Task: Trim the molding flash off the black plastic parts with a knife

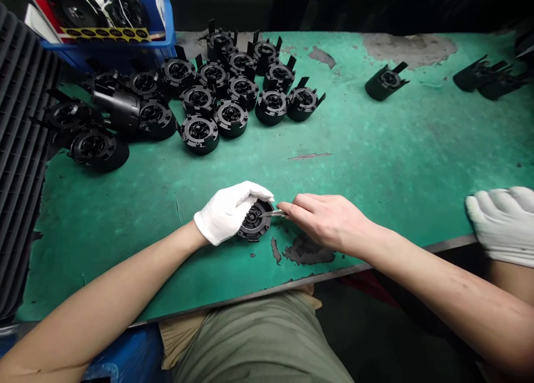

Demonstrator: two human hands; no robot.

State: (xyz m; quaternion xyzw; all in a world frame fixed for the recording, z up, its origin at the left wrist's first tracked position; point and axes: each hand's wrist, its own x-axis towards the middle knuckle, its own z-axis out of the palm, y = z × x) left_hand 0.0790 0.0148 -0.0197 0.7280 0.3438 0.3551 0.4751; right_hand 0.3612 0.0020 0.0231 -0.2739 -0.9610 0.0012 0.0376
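Near the front edge of the green table, a round black plastic part (252, 219) has its ringed face turned up. My left hand (229, 209), in a white glove, wraps round its left and far side. My right hand (329, 219) is bare and closed on a thin metal tool (277, 213). The tool points left, its tip over the face of the part; whether it touches is too small to tell. My right fingertips are just right of the part.
Several similar black parts (232, 118) stand at the back left, before a blue bin (112, 52). Another part (386, 81) stands at the back right, with more beyond. A ridged dark panel (25, 122) borders the left. Another person's gloved hand (504, 222) rests at the right edge.
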